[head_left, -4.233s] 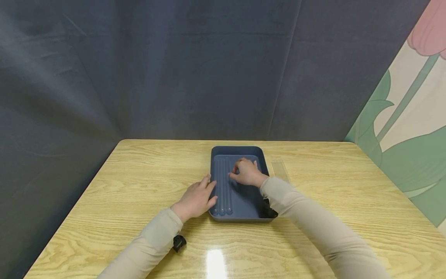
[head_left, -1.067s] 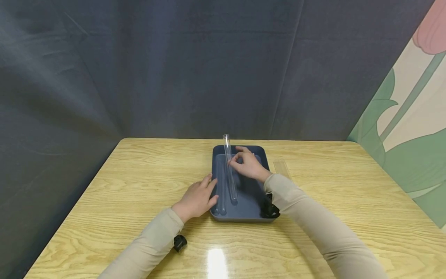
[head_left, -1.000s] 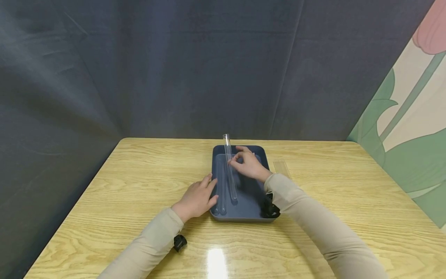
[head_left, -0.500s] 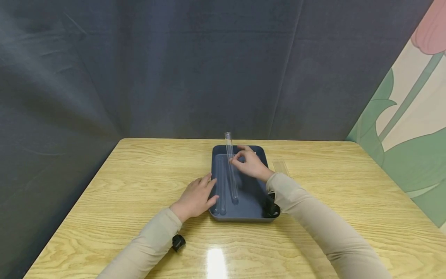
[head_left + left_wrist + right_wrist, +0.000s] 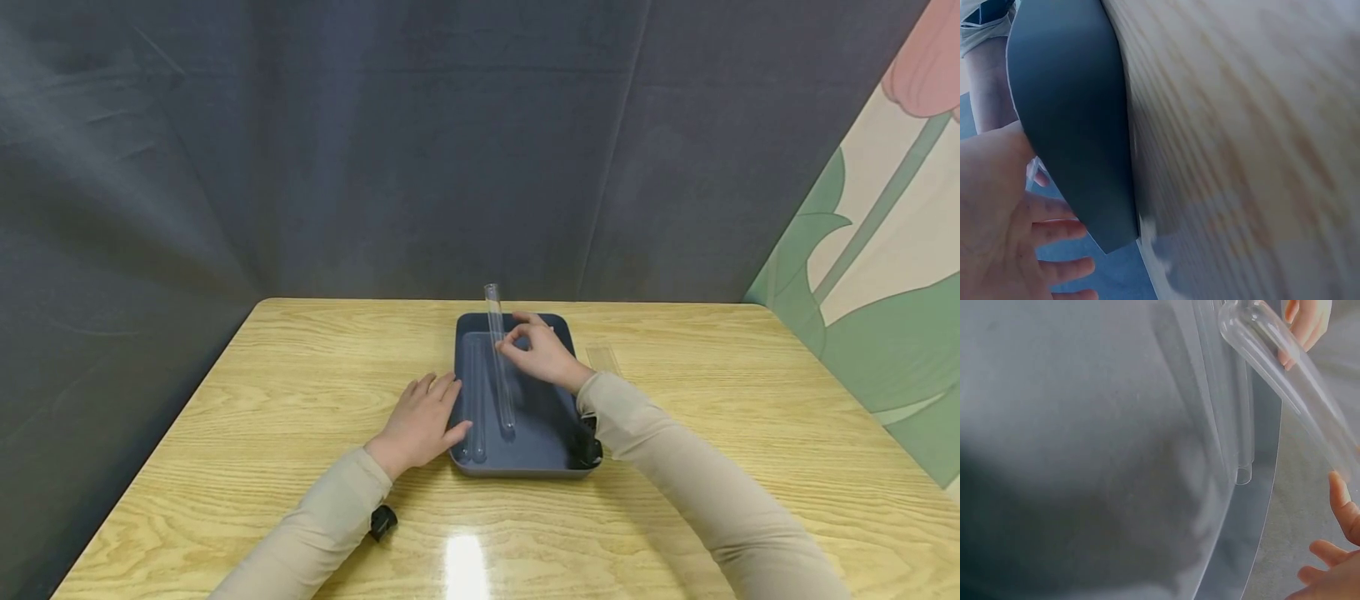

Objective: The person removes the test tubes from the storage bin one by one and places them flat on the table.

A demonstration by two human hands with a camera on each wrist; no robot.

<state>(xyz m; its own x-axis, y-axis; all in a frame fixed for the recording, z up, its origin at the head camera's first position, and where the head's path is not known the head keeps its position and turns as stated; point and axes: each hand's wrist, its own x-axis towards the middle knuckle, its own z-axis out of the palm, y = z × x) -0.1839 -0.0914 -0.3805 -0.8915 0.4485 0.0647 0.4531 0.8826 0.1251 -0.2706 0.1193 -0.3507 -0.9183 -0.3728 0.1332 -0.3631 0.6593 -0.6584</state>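
Note:
My right hand (image 5: 542,354) pinches a clear test tube (image 5: 503,383) between thumb and index finger, over the dark blue tray (image 5: 536,454). The tube leans, open end up and away, rounded end low over the tray floor. Two more clear tubes (image 5: 479,417) lie side by side along the tray's left wall; their open ends show in the right wrist view, beneath the held tube (image 5: 1297,394). At the tray's left rim is my left hand (image 5: 420,421), fingers extended and holding nothing. In the left wrist view its fingers (image 5: 1063,272) spread alongside the tray's outer wall (image 5: 1079,125).
A flat transparent piece (image 5: 602,358) lies on the wooden table (image 5: 300,375), right of the tray and partly behind my right sleeve. A dark curtain (image 5: 450,150) hangs past the table's far edge. Black cameras (image 5: 382,522) sit under both wrists.
Around four seconds ago three tubes lay in the tray; my right hand has since raised the rightmost one to a slant. My left fingers have shifted slightly at the rim.

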